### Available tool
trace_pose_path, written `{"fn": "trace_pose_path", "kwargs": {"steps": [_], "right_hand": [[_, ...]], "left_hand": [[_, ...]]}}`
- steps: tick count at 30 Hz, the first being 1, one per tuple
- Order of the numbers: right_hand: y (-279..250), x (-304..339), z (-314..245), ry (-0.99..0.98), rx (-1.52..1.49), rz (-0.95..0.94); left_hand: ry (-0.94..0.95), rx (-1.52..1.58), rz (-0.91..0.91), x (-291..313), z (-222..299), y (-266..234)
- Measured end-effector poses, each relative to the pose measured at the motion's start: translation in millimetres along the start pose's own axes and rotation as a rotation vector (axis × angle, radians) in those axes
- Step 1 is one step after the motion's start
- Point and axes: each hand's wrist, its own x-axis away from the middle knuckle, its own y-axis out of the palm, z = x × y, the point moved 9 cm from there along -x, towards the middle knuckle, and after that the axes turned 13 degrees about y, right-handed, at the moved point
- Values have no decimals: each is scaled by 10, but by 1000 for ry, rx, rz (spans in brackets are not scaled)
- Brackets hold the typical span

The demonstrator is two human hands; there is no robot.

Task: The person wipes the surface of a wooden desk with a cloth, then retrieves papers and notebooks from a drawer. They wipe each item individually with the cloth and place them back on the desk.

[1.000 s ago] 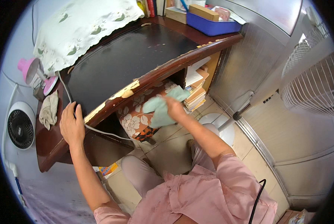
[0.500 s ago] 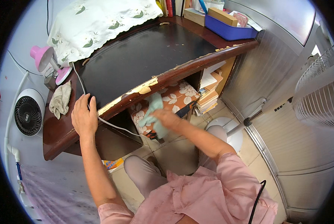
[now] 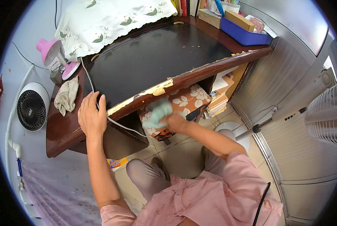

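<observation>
My left hand lies on the front edge of the dark wooden desk, fingers stretched out. A grey-white cable passes beneath that hand and hangs down past the edge. Below the desktop, my right hand is closed on a pale green cloth, which is smeared by motion. The cloth is over a seat or box with an orange-brown floral cover, standing partly under the desk. A dark strap or band shows on its side.
A grey rag, a pink lamp and a white fan are at the left. A blue tray stands at the back right. Papers and books fill a shelf below. A standing fan is on the right.
My right hand and the green cloth have shifted slightly over the floral cover, and the cloth looks more bunched. My left hand stays on the desk edge. The whole view has shifted a little.
</observation>
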Motion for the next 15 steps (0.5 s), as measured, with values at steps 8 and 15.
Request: {"fn": "trace_pose_path", "kwargs": {"steps": [8,15], "right_hand": [[-1173,619,558,5,-267,521],[-157,436,506,8,-118,385]], "left_hand": [[-15,-11,-15,4,-55,-15],[-33,43,-116,-20,-67,155]]}}
